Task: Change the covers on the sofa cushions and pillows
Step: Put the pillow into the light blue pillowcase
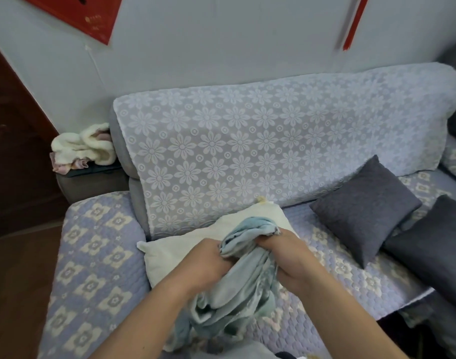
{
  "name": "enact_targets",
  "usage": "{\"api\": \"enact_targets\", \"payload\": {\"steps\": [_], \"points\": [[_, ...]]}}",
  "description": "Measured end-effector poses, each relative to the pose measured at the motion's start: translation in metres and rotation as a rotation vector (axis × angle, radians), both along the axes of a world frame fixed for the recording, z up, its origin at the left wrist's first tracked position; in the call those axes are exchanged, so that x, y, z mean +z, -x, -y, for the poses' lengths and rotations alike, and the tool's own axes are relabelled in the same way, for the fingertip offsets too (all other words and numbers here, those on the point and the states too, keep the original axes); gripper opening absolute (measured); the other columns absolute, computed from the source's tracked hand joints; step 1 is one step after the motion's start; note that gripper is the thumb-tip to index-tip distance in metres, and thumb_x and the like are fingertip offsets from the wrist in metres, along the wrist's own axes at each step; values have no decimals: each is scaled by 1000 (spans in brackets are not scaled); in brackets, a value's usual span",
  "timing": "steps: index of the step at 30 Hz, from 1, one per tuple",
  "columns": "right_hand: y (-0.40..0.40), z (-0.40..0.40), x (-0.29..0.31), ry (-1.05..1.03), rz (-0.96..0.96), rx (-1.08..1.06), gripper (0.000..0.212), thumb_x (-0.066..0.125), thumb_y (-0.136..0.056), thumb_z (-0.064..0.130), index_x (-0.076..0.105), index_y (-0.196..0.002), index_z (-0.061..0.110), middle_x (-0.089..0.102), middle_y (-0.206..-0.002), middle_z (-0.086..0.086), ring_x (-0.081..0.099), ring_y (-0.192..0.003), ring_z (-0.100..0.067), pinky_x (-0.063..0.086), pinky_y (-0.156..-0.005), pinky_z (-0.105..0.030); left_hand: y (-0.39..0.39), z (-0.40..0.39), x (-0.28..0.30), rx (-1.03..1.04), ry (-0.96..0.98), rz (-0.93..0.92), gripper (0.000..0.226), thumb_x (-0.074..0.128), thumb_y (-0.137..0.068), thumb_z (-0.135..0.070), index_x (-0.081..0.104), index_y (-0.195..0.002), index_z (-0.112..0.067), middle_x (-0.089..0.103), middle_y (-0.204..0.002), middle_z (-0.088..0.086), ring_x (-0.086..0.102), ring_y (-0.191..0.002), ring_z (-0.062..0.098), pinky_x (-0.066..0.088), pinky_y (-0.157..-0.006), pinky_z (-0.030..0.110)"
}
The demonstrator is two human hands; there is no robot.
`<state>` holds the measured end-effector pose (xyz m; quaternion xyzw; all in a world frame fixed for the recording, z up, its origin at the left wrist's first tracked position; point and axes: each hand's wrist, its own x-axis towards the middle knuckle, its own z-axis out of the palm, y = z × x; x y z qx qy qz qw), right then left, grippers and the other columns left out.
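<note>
From the head camera, both hands meet over the front part of the sofa seat (pixel 97 255), and both grip the same thing: a bunched pale blue-green pillow cover (pixel 245 278). The left hand (pixel 208 260) has its fingers curled into the cloth from the left; the right hand (pixel 286 257) clamps it from the right, fingers folded round the gathered top. The two hands lie close together, with only the wad of fabric between them. The rest of the cover hangs down from the grip toward the seat's front edge, in loose folds between the forearms.

The bare cream pillow insert (pixel 185 252) lies flat on the seat directly beyond and under the hands, nearer the backrest (pixel 247 141). Its long axis runs on a slant, from a near-left corner out toward a far-right corner that touches the foot of the lace-covered backrest. The near-left corner sits just left of the left hand, so that hand looks the nearer one to take the insert while the right keeps the cover.

I judge the step in hand to be finding or spreading the cover's opening; whether the mouth is open I cannot tell, since the cloth is crumpled.

Two dark grey pillows (pixel 364 211) lean toward the seat's right end, well apart from the hands. A heap of cream fleece cloth (pixel 84 149) rests on the left armrest.
</note>
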<state>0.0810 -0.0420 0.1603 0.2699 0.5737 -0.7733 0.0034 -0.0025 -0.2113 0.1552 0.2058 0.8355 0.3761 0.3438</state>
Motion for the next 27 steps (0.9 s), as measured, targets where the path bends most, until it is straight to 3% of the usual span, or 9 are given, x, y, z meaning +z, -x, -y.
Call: {"api": "enact_targets", "payload": {"steps": [3,5,7,9,13,16,18,23,27], "points": [[-6,-2,-5,-187,51,-14,25,59,-88,21,77,-105,26,77,-105,-5,71,-103,-29,53,-97,-56,-1,-11,-11,-13,108,-23,18,60,-88,-23,76,-85,-18,74,-78,-5,62,-70,6,43,-60,25],[-10,-2,-9,-216,57,-45,24,57,-95,19,77,-104,29,77,-103,1,72,-101,-23,55,-96,-54,-3,-17,-15,53,65,67,17,61,-90,-22,78,-89,-19,76,-83,1,68,-77,14,49,-64,28],[-17,-11,-11,-154,73,-98,30,51,-100,12,77,-106,26,77,-106,1,72,-102,-22,54,-98,-51,-10,-32,-20,116,-73,228,18,62,-88,-19,79,-93,-16,78,-88,5,73,-91,21,58,-80,39],[-22,-14,-11,-75,84,-78,31,50,-100,8,76,-111,21,76,-110,-4,71,-105,-25,53,-99,-51,-16,-38,-20,206,-220,373,19,62,-88,-10,78,-97,-10,77,-97,14,72,-102,33,55,-94,54],[-42,-40,-22,10,104,-42,28,54,-99,6,72,-119,13,73,-117,-10,69,-112,-28,50,-104,-52,-24,-56,-21,272,-352,610,26,62,-85,9,77,-104,-1,75,-109,20,71,-105,35,56,-93,43],[-55,-66,-26,86,97,-55,28,52,-99,0,71,-119,5,72,-117,-16,69,-111,-33,50,-103,-54,-35,-71,-20,165,-425,975,44,66,-77,3,67,-121,8,66,-124,27,67,-108,36,54,-96,43],[-58,-89,-22,125,57,-41,27,51,-99,0,70,-118,3,72,-117,-18,69,-110,-34,51,-102,-53,-44,-92,-20,142,-580,1103,59,73,-75,0,59,-132,10,61,-129,28,63,-114,38,49,-102,48],[-54,-149,-9,158,-25,39,26,51,-102,7,73,-115,9,73,-118,-14,69,-112,-30,54,-98,-45,-68,-151,-15,284,-899,1181,66,86,-69,-6,63,-129,7,64,-128,28,64,-116,40,49,-104,51],[-60,-218,-21,168,-14,76,29,50,-101,4,74,-116,11,72,-120,-14,67,-115,-29,52,-100,-45,-84,-219,-11,414,-821,1129,76,90,-57,-9,64,-128,6,63,-128,30,64,-115,43,46,-107,55]]}}
